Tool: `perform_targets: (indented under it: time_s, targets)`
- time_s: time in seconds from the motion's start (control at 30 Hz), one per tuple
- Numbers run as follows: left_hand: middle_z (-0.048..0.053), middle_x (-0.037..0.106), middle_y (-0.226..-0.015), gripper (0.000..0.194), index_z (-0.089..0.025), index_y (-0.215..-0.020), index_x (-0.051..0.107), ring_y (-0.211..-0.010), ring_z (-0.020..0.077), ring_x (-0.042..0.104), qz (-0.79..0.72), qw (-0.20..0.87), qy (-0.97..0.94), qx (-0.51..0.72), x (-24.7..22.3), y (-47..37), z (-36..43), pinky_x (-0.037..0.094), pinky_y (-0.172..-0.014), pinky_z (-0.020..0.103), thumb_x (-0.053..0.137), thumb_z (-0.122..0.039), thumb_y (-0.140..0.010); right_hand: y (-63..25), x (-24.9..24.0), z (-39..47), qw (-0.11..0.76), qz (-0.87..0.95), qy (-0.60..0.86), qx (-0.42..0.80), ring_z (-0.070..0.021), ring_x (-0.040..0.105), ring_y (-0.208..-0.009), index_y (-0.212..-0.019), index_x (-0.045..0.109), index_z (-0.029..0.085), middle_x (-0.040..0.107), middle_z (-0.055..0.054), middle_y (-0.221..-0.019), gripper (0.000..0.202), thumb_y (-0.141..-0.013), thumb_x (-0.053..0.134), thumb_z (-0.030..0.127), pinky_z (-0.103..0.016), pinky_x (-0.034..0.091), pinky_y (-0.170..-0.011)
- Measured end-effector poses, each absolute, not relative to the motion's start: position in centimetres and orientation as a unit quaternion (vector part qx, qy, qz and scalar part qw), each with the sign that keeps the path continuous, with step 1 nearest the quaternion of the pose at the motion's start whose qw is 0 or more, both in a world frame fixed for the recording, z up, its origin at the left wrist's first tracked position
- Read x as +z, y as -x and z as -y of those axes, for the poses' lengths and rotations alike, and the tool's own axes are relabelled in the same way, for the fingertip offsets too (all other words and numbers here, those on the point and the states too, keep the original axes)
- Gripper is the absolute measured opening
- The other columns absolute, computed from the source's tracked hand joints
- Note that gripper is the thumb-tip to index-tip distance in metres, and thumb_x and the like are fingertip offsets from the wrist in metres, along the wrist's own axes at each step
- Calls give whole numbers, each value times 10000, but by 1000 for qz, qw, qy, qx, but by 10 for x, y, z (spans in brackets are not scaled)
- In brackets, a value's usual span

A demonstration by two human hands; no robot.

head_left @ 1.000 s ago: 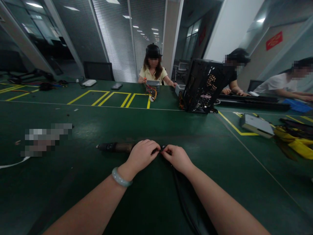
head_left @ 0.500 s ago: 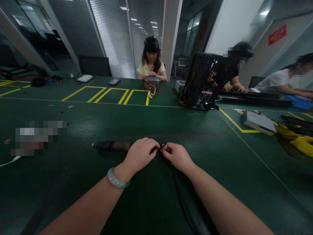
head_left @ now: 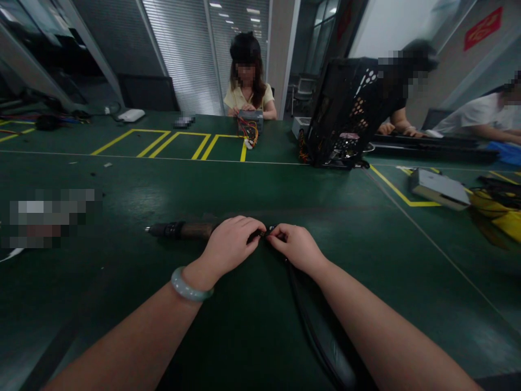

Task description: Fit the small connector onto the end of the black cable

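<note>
A dark, corded electric screwdriver (head_left: pixel 195 231) lies on the green table, its narrow metal tip pointing left. My left hand (head_left: pixel 233 241) is closed around its rear part, hiding much of the body. Close against it, my right hand (head_left: pixel 296 244) pinches the black cable's end (head_left: pixel 270 229) between thumb and fingers. A small brass-coloured bit shows in the narrow gap between the two hands. From below my right hand, the black cable (head_left: pixel 303 309) runs down toward the near edge.
A black computer case (head_left: pixel 340 114) stands at the back right, near a grey metal box (head_left: pixel 439 188). Across the table a person (head_left: pixel 249 98) handles a power supply (head_left: pixel 251 117) with coloured wires. Two more people work at the right. A blurred-out item (head_left: pixel 44 217) lies left.
The view has tilted down slightly, so the background sits higher. Both hands stay at the screwdriver's rear end, and a little more of the brass-coloured bit shows between them.
</note>
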State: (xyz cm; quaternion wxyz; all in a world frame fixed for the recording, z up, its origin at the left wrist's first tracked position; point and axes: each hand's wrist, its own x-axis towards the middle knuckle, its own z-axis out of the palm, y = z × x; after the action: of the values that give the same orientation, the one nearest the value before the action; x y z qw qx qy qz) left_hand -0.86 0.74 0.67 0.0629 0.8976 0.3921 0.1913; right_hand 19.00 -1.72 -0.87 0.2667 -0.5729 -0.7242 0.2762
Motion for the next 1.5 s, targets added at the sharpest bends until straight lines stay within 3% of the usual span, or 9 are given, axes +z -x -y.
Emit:
perform_targets:
  time_s: [0.2, 0.4, 0.57, 0.8, 1.0, 1.5]
  targets:
    - [30, 663, -979, 162, -219, -982, 600, -929, 228, 602, -402, 48, -894, 190, 7, 9, -7, 469, -812, 383, 613, -265, -827, -191, -10, 17, 271, 731, 563, 274, -128, 597, -633, -814, 679, 215, 688, 10, -749, 171, -867, 578, 343, -231, 367, -559]
    - [34, 673, -980, 138, -218, -963, 628, -929, 229, 604, -388, 36, -902, 187, 7, 8, -6, 461, -833, 389, 567, -217, -840, -191, -11, 17, 272, 734, 568, 256, -126, 583, -602, -798, 679, 210, 677, 7, -713, 184, -853, 587, 360, -239, 356, -539]
    - [51, 656, -1053, 250, -212, -1068, 598, -992, 240, 594, -403, 28, -897, 179, 6, 8, -4, 449, -866, 379, 585, -287, -831, -191, -13, 17, 268, 740, 567, 243, -132, 578, -596, -790, 678, 193, 670, -7, -705, 209, -840, 596, 378, -246, 348, -529]
    - [73, 618, -1134, 223, -180, -1011, 603, -1082, 270, 561, -393, 52, -897, 198, -1, 11, -6, 425, -918, 405, 562, -297, -826, -194, -19, 13, 279, 744, 548, 260, -122, 567, -570, -815, 671, 173, 656, -12, -702, 212, -846, 607, 373, -250, 395, -556]
    - [38, 608, -1117, 259, -235, -1073, 586, -1055, 256, 539, -399, 55, -898, 179, -2, 12, -6, 416, -926, 414, 566, -336, -836, -194, -20, 13, 282, 753, 535, 260, -136, 577, -639, -842, 662, 153, 643, -20, -731, 219, -862, 606, 363, -270, 447, -641]
    - [33, 581, -1140, 303, -246, -1115, 550, -1058, 252, 487, -425, 87, -884, 174, -3, 13, -3, 360, -959, 414, 503, -424, -875, -195, -20, 14, 290, 743, 531, 286, -148, 589, -680, -855, 651, 144, 653, -37, -744, 234, -864, 626, 376, -245, 440, -610]
